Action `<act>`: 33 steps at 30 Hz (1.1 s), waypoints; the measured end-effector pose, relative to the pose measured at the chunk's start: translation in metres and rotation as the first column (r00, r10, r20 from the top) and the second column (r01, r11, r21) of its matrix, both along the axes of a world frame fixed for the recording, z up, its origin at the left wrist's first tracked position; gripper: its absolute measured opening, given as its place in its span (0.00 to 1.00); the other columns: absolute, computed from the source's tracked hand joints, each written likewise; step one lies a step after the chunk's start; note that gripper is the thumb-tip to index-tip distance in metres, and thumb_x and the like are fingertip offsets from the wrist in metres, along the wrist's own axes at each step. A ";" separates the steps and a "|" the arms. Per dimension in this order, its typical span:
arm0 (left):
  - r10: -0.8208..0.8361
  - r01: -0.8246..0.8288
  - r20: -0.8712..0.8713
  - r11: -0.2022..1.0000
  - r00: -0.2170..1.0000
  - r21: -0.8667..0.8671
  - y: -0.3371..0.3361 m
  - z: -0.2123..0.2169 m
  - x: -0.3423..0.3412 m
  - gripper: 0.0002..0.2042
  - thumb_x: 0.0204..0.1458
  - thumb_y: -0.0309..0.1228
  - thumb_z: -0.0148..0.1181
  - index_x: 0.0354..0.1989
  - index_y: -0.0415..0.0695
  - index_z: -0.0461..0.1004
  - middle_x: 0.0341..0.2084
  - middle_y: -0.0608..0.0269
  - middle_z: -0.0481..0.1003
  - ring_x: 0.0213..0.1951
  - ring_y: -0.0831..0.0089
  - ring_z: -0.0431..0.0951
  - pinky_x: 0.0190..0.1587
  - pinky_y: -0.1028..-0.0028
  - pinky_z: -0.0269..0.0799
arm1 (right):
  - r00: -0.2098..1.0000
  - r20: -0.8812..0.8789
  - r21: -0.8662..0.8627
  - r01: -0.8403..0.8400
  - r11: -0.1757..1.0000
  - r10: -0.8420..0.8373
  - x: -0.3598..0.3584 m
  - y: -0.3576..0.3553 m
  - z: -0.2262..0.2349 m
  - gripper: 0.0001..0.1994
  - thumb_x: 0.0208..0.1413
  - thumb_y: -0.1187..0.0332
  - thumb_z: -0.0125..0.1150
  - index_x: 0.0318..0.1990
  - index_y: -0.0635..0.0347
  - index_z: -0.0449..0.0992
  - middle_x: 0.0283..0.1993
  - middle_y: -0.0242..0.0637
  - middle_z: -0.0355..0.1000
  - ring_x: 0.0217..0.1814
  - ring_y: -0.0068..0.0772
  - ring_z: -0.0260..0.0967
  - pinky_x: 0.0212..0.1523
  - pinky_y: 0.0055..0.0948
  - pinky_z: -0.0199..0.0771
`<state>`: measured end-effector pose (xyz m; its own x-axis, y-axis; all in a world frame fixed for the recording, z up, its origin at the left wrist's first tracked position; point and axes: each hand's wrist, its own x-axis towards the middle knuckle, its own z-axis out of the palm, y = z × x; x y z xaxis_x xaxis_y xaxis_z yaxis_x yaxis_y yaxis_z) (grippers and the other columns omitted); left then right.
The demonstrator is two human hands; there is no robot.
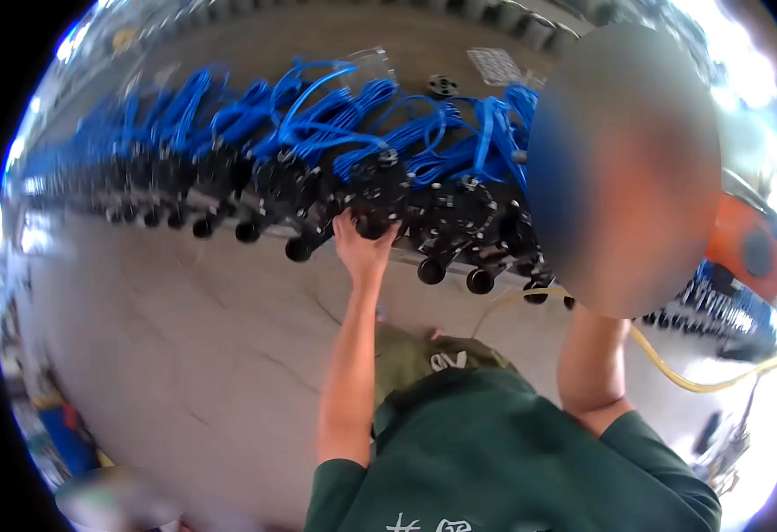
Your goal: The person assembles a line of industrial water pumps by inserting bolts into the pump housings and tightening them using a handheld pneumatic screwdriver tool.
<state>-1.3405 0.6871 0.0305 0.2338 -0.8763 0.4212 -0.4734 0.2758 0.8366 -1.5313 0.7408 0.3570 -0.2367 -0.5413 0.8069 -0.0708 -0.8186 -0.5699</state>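
- The left hand [366, 253] is grasping the near part of a black unit [378, 184], its thumb and fingers spread to either side and touching it.
- That black unit sits at the near edge of the surface [424, 44], in a row with other black units [464, 208] of similar look.
- It is dark and compact, with a rounded, uneven body; small pale glints mark its upper part, and its finer details are too blurred to tell.
- A short black tube [300, 247] with a round end slants out past the near edge of the surface, just left of the left hand; whether it belongs to the grasped unit cannot be told.
- Bright blue cables [340, 115], looped and bundled, lie farther in on the surface, behind the row.
- Beyond the cables, toward the far side of the surface, are a small round metallic part [443, 85], a clear plastic bag [372, 66] and a pale patterned pack [495, 66].
- The right forearm [592, 359] rises toward the surface into a blurred patch; the state of the right hand cannot be told.
- An orange object [748, 248] juts out right of that patch, near the surface.
- A yellow hose [699, 387] curves in front of the surface, at the right.
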 end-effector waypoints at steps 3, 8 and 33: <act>0.017 0.006 -0.081 0.961 0.997 0.277 0.018 -0.023 -0.018 0.26 0.40 0.34 0.74 0.46 0.35 0.70 0.39 0.51 0.72 0.42 0.48 0.74 0.45 0.55 0.73 | 0.992 0.006 -0.058 0.129 0.990 -0.128 -0.036 0.067 0.033 0.22 0.49 0.76 0.48 0.54 0.71 0.67 0.39 0.51 0.71 0.25 0.30 0.67 0.32 0.35 0.71; -0.624 0.416 0.764 0.746 0.165 0.520 0.051 0.043 -0.040 0.18 0.48 0.29 0.60 0.47 0.33 0.76 0.53 0.44 0.72 0.61 0.49 0.68 0.66 0.51 0.58 | 0.894 0.280 -0.034 0.374 0.927 -0.351 -0.100 0.144 -0.009 0.23 0.48 0.75 0.47 0.55 0.66 0.69 0.41 0.48 0.68 0.24 0.27 0.63 0.31 0.34 0.71; 0.122 0.608 0.794 0.714 -0.596 0.346 -0.058 0.010 -0.045 0.15 0.55 0.35 0.54 0.48 0.48 0.81 0.50 0.63 0.75 0.60 0.57 0.67 0.57 0.48 0.64 | 0.827 0.509 0.239 0.131 0.962 -0.239 -0.076 0.147 -0.061 0.17 0.48 0.77 0.51 0.48 0.66 0.66 0.37 0.45 0.68 0.23 0.28 0.65 0.28 0.32 0.72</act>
<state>-1.3857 0.6286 0.0403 -0.8931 -0.3071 -0.3287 0.0109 0.7156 -0.6984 -1.6077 0.8883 0.2961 -0.7079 -0.5698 0.4173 0.1459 -0.6961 -0.7030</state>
